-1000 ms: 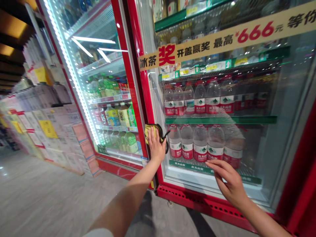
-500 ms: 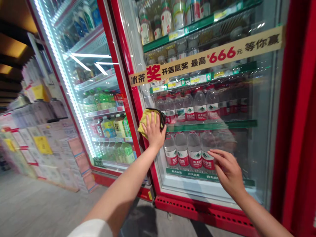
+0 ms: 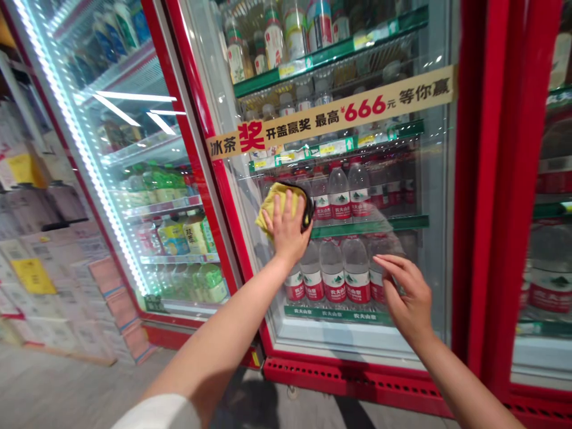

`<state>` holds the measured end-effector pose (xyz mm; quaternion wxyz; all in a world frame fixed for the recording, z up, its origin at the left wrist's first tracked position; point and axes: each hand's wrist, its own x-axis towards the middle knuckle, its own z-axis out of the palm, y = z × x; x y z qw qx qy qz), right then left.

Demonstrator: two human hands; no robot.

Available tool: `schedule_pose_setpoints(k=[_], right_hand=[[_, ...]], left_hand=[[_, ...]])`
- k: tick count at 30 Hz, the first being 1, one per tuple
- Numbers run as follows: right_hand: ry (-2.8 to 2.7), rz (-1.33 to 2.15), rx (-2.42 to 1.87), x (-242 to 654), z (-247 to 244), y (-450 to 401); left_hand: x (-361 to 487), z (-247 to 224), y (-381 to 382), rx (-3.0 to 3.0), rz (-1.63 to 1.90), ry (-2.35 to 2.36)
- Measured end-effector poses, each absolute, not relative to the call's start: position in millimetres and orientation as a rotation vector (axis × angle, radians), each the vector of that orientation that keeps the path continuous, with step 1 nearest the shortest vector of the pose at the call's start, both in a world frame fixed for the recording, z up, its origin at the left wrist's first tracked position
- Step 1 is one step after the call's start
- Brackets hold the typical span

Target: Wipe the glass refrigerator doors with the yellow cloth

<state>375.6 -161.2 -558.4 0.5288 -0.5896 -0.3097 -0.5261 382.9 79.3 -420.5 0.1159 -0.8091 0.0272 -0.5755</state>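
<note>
My left hand [image 3: 289, 229] presses a folded yellow cleaning cloth [image 3: 277, 195] with a dark edge flat against the glass door [image 3: 322, 336] of a red-framed drinks fridge. Its fingers lie stretched over the cloth, near the door's left side. Lower and to the right, my right hand [image 3: 409, 304] is held up in front of the glass with loosely bent fingers and nothing in it. Behind the door stand water bottles [image 3: 333, 271] with red and white labels, several to a shelf. A beige printed strip [image 3: 330, 119] runs across the glass above both hands.
On the left is another lit fridge [image 3: 179, 232] full of drinks. Stacked cartons [image 3: 67, 286] stand on the grey floor [image 3: 89, 387] beyond it. A further red-framed fridge [image 3: 549, 286] begins at the right edge. A red vented base [image 3: 348, 384] runs below the door.
My left hand and the cloth have slid to the right over the glass, away from the door's left frame. The view has turned right, bringing in the further fridge. My right hand stays raised.
</note>
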Motion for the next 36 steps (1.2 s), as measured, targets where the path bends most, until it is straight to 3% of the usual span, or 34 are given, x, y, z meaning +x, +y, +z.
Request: schedule_pose_setpoints(k=[5,9,12,14,17,21,25,28,30,36], right_hand=[[-0.762,-1.291,-1.497,382,-564,-166],[-0.621,-1.328,-1.583,393,-561,-180],[-0.553,-1.328,-1.585,399,-556,-188],[-0.545,-1.329,-1.567,400,-555,-190],[-0.563,-1.330,-1.547,399,-556,-189],[-0.567,-1.338,-1.551,398,-558,-189],[-0.515,-1.387,-1.556,401,-554,-200],[-0.461,-1.422,-1.560,404,-551,-208],[-0.436,-1.427,-1.557,406,-552,-212],[-0.414,-1.403,-1.567,404,-554,-214]], left_hand=[[353,-480,117,-2.330,-0.999,0.634],[355,-468,125,-2.457,-1.267,0.364],[377,-431,83,-2.468,-1.763,-0.071],[388,-418,53,-2.429,-1.863,-0.119],[385,-434,40,-2.414,-1.582,0.194],[361,-475,81,-2.387,-1.045,0.576],[364,-451,93,-2.411,-1.295,0.391],[385,-408,53,-2.406,-1.760,0.081],[397,-394,23,-2.381,-1.858,0.050],[388,-450,22,-2.301,-1.271,0.532]])
